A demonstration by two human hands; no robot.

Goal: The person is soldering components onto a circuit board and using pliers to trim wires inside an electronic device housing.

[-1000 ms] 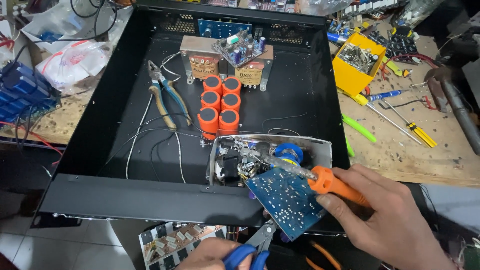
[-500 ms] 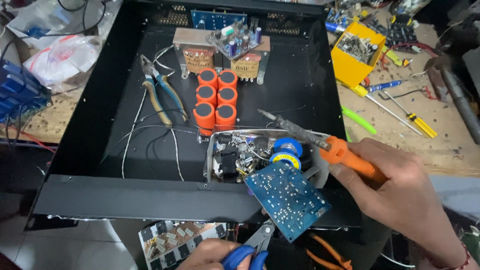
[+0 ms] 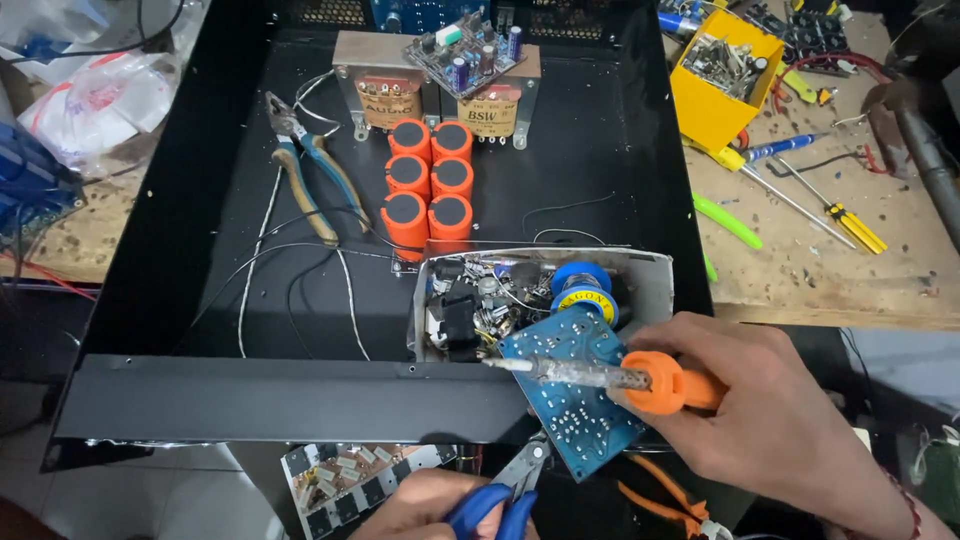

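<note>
1. Right hand (image 3: 790, 420), lower right of the frame, closed around the orange handle of a soldering iron (image 3: 600, 376); iron lies nearly level, tip pointing left.
2. Iron's shaft crosses a blue circuit board (image 3: 575, 400), lower centre, tilted against the front edge of a black metal case (image 3: 200, 300).
3. Left hand (image 3: 440, 505), bottom centre, gripping blue-handled pliers (image 3: 505, 490); their jaws touch the board's lower edge.
4. Grey tray (image 3: 650, 280) of small parts and a solder spool (image 3: 582, 290) sits just behind the board.
5. Six orange capacitors (image 3: 430, 185) stand upper centre in the case.
6. Yellow box (image 3: 715, 90) on the table (image 3: 830, 270), upper right.
</note>
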